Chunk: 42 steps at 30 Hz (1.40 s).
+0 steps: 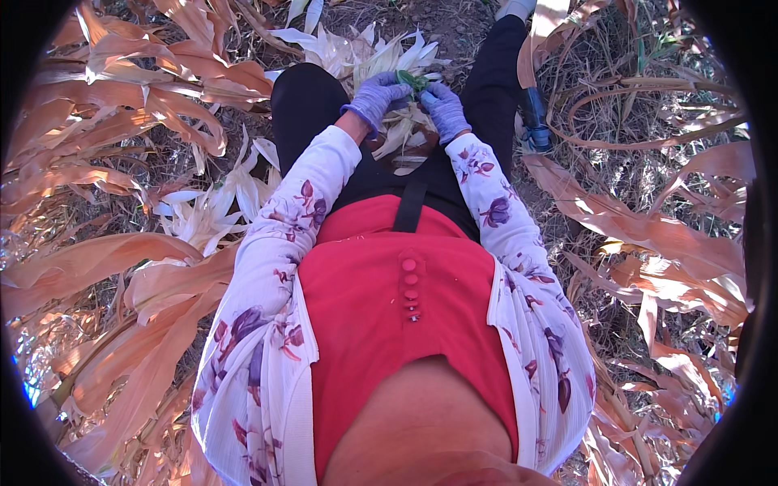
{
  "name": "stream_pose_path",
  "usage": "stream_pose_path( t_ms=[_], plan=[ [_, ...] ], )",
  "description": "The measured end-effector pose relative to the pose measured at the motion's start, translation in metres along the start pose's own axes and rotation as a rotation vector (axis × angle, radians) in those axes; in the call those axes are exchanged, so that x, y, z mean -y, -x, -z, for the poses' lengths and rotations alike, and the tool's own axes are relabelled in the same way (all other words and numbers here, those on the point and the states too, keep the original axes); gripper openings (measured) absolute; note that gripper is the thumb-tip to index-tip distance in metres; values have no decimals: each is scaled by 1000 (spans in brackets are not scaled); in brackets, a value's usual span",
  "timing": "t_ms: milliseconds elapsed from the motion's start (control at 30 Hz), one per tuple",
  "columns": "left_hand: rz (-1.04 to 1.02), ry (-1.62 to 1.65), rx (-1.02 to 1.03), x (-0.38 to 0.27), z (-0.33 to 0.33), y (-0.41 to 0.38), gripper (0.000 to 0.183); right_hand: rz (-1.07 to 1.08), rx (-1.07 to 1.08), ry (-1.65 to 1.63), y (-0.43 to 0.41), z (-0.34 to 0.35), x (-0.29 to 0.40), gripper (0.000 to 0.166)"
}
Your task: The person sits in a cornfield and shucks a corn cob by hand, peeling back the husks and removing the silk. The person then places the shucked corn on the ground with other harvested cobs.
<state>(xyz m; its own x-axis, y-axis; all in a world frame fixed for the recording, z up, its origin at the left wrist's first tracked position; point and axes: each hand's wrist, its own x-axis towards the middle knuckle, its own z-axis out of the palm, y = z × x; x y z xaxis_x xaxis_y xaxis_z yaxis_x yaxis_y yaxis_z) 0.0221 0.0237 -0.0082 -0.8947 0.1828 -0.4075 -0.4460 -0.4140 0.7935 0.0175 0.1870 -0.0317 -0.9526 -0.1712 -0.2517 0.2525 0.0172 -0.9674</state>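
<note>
A small bunch of green leaves (413, 82) is held up between my two gloved hands, above my parted legs. My left hand (377, 100), in a pale purple knit glove, pinches the bunch from the left. From the right, the bent fingers of my right hand (445, 110), in a matching glove, grip its other side. The fingertips partly hide the bunch. Dry, pale corn husks (395, 58) lie on the ground just beyond and below my hands.
Dry corn leaves (176, 91) crowd in from the left, and more brown leaves (644, 237) arch over dry grass at right. A blue plastic bottle (536, 118) lies beside my right leg (495, 73). Another heap of pale husks (213, 206) lies near my left elbow.
</note>
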Motion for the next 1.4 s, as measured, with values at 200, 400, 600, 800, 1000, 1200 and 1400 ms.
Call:
stream_pose_path(
  t_ms=[200,400,600,800,1000,1200,1400],
  plan=[
    [-42,-312,-20,4,2,-4,21,2,25,-45,5,-5,9,19],
    [-53,-311,-42,4,2,-4,21,-43,74,-14,7,-4,11,21],
    [-164,-316,-169,10,8,-12,36,-153,136,-206,2,-2,2,19],
    [-288,-279,-430,8,14,-17,43,-134,98,-199,-1,1,-3,19],
    [-539,-580,-371,4,11,-13,26,-101,64,-157,-2,1,-5,21],
    [-359,-947,-210,-7,-6,4,28,-46,7,-38,4,-5,8,19],
    [-384,-1069,-209,-3,-4,4,30,118,-2,210,2,-3,-2,22]
  ],
)
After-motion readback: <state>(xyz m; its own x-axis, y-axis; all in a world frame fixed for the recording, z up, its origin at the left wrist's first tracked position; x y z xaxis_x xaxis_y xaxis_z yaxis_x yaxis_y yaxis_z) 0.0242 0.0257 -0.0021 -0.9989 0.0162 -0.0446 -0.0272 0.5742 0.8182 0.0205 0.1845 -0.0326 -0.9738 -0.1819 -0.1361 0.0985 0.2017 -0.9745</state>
